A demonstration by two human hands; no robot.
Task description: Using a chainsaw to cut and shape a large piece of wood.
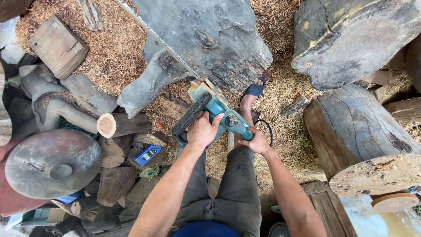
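We hold the teal chainsaw (215, 112) low in front of us, bar (158, 41) laid against the grey slab (206, 39). Left hand (201, 131) wraps the front handle, right hand (256, 141) the rear grip, fingers closed. Likely heavy, rigid, nose-heavy; we judge two-handle hold the safe one.

The chainsaw (217, 115) at frame centre has a smooth teal plastic body, a black matt handle and a thin metal bar. The big slab (206, 44) above it is grey, weathered, rough wood; pale coarse sawdust (114, 48) covers the ground.
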